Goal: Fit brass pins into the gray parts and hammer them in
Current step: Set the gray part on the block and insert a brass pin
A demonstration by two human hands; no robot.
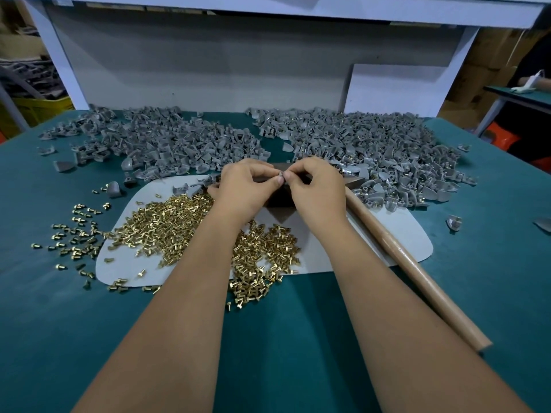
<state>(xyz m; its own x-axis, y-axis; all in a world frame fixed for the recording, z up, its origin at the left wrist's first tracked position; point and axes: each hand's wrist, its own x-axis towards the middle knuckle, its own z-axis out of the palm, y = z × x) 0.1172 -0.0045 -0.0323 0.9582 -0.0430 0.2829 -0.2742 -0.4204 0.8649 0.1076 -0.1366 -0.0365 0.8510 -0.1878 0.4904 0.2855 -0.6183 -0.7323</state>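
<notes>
Left hand (243, 186) and right hand (316, 189) meet above dark block (278, 198), fingertips of both pinching one small gray part (281, 174) between them. Pin in that part: cannot tell. Loose brass pins (167, 222) heaped on pale mat (402, 234) below left forearm. Gray part piles: left pile (167, 141), right pile (372, 150), on green worktop (492, 263). Hammer with wooden handle (411, 263) lies beside right forearm.

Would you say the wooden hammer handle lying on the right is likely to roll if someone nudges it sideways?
Probably a little. The hammer handle looks round and smooth, so by itself it would likely roll on the green table. It looks rigid, and the head end, mostly hidden behind the right hand, would probably stop it.
</notes>
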